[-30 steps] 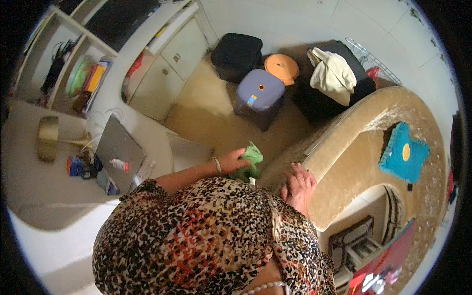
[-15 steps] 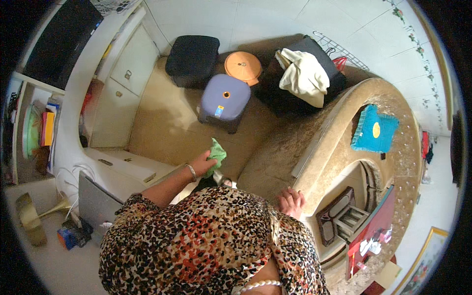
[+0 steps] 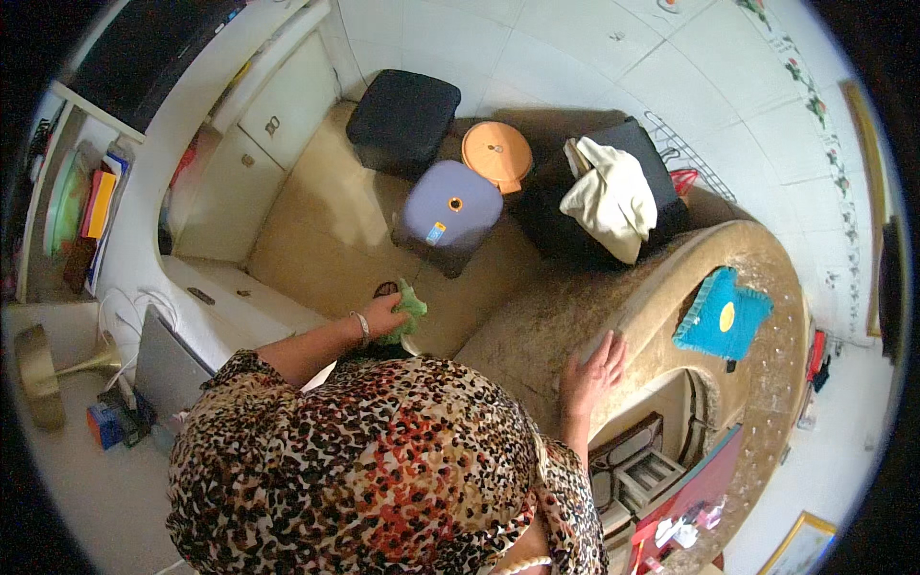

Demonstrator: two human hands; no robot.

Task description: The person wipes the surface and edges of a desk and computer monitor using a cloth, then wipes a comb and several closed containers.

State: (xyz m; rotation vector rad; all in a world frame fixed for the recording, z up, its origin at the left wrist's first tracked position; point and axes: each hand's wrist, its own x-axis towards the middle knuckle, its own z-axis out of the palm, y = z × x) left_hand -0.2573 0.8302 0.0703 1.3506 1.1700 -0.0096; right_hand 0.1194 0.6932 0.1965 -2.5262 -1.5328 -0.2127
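Note:
A crumpled green cloth (image 3: 406, 309) is gripped in my left hand (image 3: 381, 319), which hangs above the tan floor with a bracelet at its wrist. Just beyond the cloth, the toe of a dark shoe (image 3: 386, 288) shows. My right hand (image 3: 594, 372) lies with its fingers stretched out along the edge of a brown plush-covered couch (image 3: 537, 311), appearing to touch it. A teal cushion with a yellow round spot (image 3: 725, 314) rests on the couch, beyond that hand.
Ahead stand a purple-grey stool (image 3: 450, 216), an orange lidded bin (image 3: 496, 151) and a black stool (image 3: 402, 120). A cream cloth (image 3: 610, 196) drapes over a black box-shaped seat (image 3: 551, 211). White cabinets (image 3: 230, 192) line the left, near a grey laptop (image 3: 171, 369).
My right hand has slid forward along the couch edge, its fingers now straighter. The left hand still holds the cloth, and a shoe toe shows ahead of it. The whole view has shifted.

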